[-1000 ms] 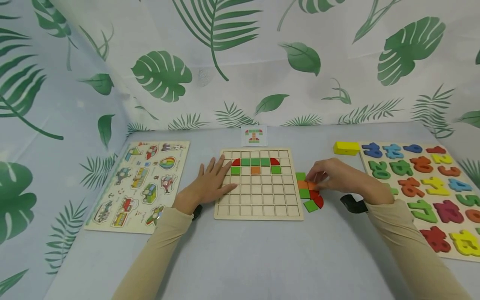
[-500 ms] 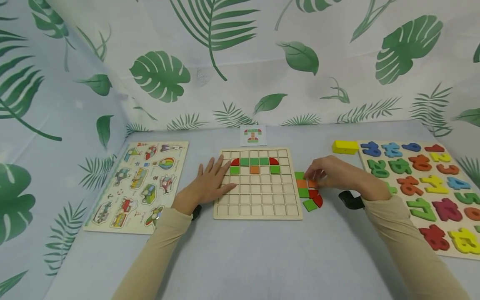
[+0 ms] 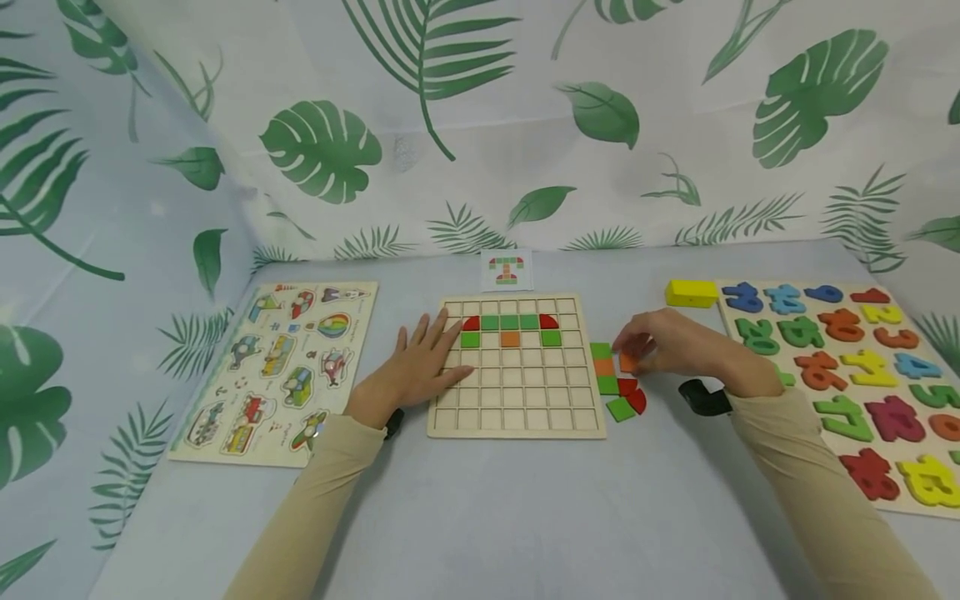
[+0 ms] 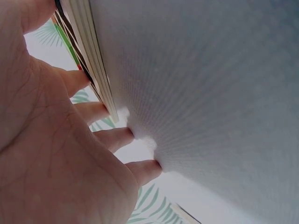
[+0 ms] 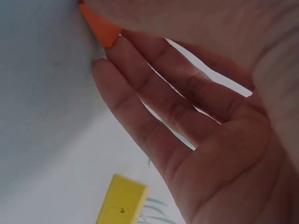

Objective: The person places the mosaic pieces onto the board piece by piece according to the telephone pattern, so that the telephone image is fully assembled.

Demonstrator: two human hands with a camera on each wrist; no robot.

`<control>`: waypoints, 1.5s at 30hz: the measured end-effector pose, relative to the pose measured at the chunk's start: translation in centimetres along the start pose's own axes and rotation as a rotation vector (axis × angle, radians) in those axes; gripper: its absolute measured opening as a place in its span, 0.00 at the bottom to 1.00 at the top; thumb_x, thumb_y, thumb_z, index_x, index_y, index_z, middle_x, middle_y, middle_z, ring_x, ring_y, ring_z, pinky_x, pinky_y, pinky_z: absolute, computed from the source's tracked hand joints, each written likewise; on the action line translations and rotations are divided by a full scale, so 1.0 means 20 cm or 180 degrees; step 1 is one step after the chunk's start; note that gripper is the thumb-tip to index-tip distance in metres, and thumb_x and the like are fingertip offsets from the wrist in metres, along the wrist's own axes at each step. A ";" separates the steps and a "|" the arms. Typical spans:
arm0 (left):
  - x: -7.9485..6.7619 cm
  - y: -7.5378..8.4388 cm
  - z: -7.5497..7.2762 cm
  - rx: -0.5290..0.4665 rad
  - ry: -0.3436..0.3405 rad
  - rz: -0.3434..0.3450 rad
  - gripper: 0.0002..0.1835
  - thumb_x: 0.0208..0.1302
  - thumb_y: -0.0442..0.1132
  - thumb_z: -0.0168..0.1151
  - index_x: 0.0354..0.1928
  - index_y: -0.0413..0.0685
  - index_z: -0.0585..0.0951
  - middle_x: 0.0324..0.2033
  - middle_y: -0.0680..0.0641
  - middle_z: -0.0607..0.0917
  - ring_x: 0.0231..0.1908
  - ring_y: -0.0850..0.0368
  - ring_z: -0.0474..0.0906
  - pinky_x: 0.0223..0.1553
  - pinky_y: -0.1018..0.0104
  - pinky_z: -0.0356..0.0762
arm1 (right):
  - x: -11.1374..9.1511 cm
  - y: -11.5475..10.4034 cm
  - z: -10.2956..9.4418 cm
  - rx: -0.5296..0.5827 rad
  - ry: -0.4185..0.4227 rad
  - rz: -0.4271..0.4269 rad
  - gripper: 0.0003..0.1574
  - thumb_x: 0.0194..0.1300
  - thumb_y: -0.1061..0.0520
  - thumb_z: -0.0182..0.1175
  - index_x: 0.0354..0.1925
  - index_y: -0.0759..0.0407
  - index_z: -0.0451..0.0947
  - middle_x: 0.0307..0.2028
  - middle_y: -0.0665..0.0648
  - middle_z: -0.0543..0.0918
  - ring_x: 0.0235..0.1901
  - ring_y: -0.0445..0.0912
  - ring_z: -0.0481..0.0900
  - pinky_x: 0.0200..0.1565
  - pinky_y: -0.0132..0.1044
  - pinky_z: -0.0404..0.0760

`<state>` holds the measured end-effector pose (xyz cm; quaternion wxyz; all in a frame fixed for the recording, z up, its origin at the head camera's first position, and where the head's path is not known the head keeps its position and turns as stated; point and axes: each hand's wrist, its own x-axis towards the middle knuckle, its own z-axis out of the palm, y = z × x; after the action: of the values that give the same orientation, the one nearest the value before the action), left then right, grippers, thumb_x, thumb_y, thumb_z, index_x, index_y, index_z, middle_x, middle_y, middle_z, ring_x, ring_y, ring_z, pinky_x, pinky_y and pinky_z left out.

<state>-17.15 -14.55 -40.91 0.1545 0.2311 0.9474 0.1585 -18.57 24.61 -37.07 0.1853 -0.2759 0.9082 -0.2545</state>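
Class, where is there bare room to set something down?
Bare tabletop: near side of the grid board, between both sleeves; also a smaller patch between pattern card and yellow block. Crowded: the grid board's right side, with loose tiles and right hand.

A cloth-lined play corner; whether in a home or elsewhere cannot be told. Leaf-print cloth [image 3: 480, 187] hangs beyond the right hand [image 3: 671, 352] and left of the left hand [image 3: 412, 368]; a pale counter [image 3: 510, 517] spreads beneath. A picture puzzle [image 3: 279, 379] lies left of the left hand, a number board [image 3: 858, 395] right of the right hand.
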 end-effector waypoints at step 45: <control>0.00 0.01 0.00 0.0052 -0.0040 -0.0048 0.43 0.82 0.60 0.48 0.85 0.45 0.45 0.83 0.37 0.37 0.81 0.33 0.30 0.75 0.30 0.30 | 0.21 -0.25 0.05 0.0155 0.1185 -0.0971 0.12 0.57 0.74 0.75 0.37 0.62 0.88 0.34 0.52 0.85 0.36 0.48 0.84 0.44 0.48 0.88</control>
<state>-17.06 -14.39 -40.75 0.1597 0.2262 0.9494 0.1480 -19.25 18.16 -35.93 -0.0193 -0.3537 0.8681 -0.3478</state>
